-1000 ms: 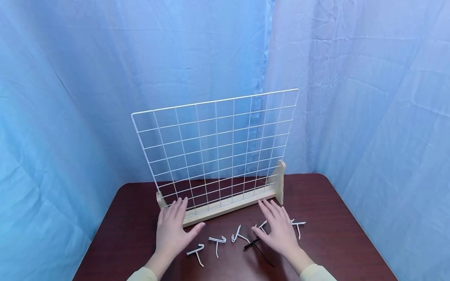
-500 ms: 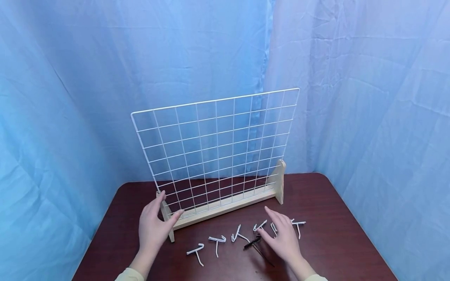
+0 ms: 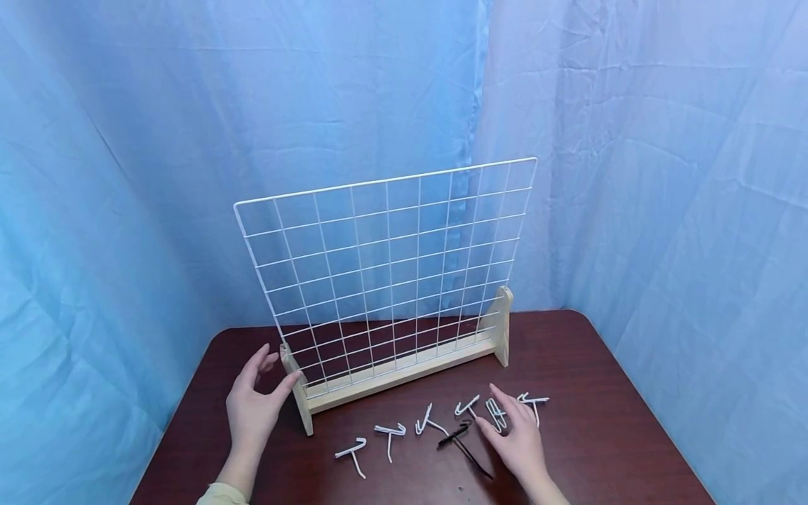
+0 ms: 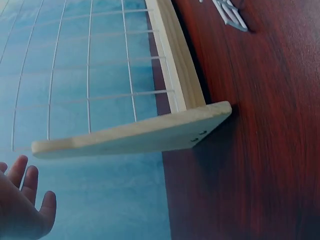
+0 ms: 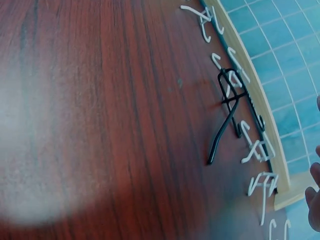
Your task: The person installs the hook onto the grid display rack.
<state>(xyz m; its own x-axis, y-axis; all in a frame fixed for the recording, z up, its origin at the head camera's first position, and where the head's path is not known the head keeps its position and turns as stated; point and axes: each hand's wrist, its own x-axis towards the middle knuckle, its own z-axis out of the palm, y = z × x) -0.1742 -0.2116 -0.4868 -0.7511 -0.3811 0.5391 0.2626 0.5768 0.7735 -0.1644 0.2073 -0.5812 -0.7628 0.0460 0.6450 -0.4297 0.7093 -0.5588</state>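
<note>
A white wire grid (image 3: pixel 386 181) stands in a pale wooden base (image 3: pixel 404 377). My left hand (image 3: pixel 252 410) is just outside the base's left end piece (image 3: pixel 299 396), thumb and fingers spread around it. In the left wrist view, a gap separates that hand (image 4: pixel 25 210) from the end piece (image 4: pixel 135 137). My right hand (image 3: pixel 519 438) hovers low over the right part of a row of hooks, fingers loosely bent and holding nothing. Its fingertips are closest to a white hook (image 3: pixel 496 414). To their left lies a longer black hook (image 3: pixel 466 452).
More white hooks lie in front of the base, among them a far-left hook (image 3: pixel 353 452) and a far-right hook (image 3: pixel 535 401). The dark red-brown table (image 3: pixel 606 421) has rounded back corners. Blue curtains (image 3: pixel 126 175) hang behind and at both sides.
My left hand has moved left, from in front of the grid to outside the left end piece. My right hand has drawn slightly right and toward me, uncovering more hooks.
</note>
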